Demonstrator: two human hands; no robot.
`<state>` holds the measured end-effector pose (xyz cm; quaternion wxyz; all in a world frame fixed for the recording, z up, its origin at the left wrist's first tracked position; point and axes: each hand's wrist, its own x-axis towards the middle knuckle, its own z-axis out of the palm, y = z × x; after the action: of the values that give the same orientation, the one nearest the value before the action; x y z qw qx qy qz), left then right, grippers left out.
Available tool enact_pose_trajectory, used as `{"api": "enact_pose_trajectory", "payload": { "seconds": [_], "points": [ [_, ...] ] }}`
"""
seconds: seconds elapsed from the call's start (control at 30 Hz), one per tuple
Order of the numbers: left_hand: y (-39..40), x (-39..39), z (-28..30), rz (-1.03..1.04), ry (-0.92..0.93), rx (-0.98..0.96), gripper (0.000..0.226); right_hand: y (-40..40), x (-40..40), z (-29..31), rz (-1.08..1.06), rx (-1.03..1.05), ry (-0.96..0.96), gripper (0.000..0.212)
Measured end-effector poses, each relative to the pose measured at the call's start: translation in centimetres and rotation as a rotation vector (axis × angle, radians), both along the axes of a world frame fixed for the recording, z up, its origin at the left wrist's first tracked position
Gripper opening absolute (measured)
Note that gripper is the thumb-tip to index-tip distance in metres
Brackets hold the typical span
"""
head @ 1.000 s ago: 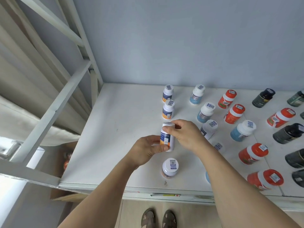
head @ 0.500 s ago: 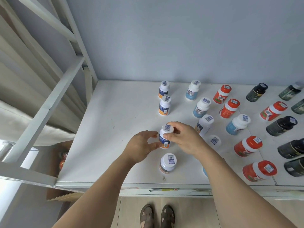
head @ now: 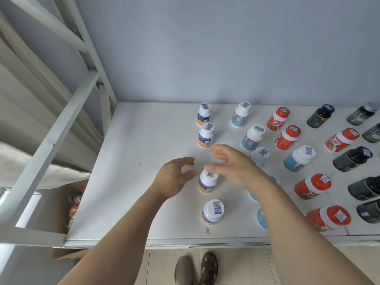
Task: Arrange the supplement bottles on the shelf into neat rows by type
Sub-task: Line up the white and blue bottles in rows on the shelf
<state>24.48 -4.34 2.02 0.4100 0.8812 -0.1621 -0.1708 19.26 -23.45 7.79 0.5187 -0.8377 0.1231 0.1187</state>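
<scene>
White-capped orange-and-navy plastic supplement bottle [head: 207, 182] stands upright, released, between the spread-fingered left hand [head: 174, 177] and right hand [head: 232, 165].

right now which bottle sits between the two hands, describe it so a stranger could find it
Start at the white shelf and take the leftmost front-to-back column of bottles, the white-capped ones with navy and orange labels. The one you want is the third bottle from the wall, standing upright. Unlike its neighbours, it stands between the open left hand and right hand, neither gripping it.
</scene>
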Motion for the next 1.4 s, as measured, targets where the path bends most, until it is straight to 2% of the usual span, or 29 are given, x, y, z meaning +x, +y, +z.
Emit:
{"api": "enact_pose_trajectory", "payload": {
  "seconds": [0.17, 0.3, 0.47, 0.67, 0.83, 1.17, 1.4],
  "points": [
    [-1.0, 2.7, 0.7, 0.042, -0.002, 0.020, 0.046, -1.0, 5.6, 0.4, -0.142, -0.145, -0.122, 0.052],
    [-2.6, 5.0, 0.8, 0.093, 0.023, 0.021, 0.051, -1.7, 9.4, -1.0, -0.067, -0.277, -0.074, 0.054],
    [-4.6, 7.3, 0.5, 0.106, 0.051, 0.046, 0.060, -2.3, 11.8, -2.5, 0.011, -0.306, -0.052, 0.058],
    [-5.4, 8.7, -0.7, 0.087, 0.165, -0.002, 0.062, -3.2, 13.0, -1.9, 0.029, -0.222, -0.050, 0.035],
    [-5.1, 9.7, -0.6, 0.070, 0.218, -0.177, 0.037, -3.6, 14.1, -0.5, 0.059, -0.157, -0.067, 0.024],
    [-4.9, 10.8, 0.3, 0.010, 0.319, -0.283, 0.033, -3.6, 14.4, 0.8, 0.006, -0.127, -0.054, 0.036],
    [-4.7, 10.9, 0.5, 0.012, 0.301, -0.262, 0.035, -3.5, 14.5, 0.9, 0.024, -0.149, -0.062, 0.042]
  ]
}}
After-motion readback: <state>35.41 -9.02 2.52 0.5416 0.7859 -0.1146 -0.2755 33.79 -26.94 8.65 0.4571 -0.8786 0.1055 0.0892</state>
